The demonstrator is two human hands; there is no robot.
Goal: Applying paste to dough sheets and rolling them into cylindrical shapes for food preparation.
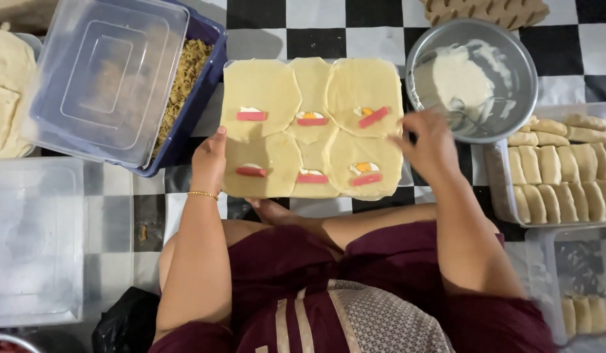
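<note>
Hands rest open: left hand [209, 159] touching the board's [228, 78] edge, right hand [428, 142] blurred beside the batter bowl [471, 78]. Between them, six wrappers [313, 127] are filled with egg and sausage, none rolled yet.

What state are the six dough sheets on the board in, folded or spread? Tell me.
Spread: all six dough sheets lie flat and unrolled, fillings uncovered on top.

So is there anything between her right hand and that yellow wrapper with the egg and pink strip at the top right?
Nothing visible. The right hand is at the edge of that top-right wrapper, with no object between them. The metal bowl of batter sits behind the hand, off to the side.
</note>
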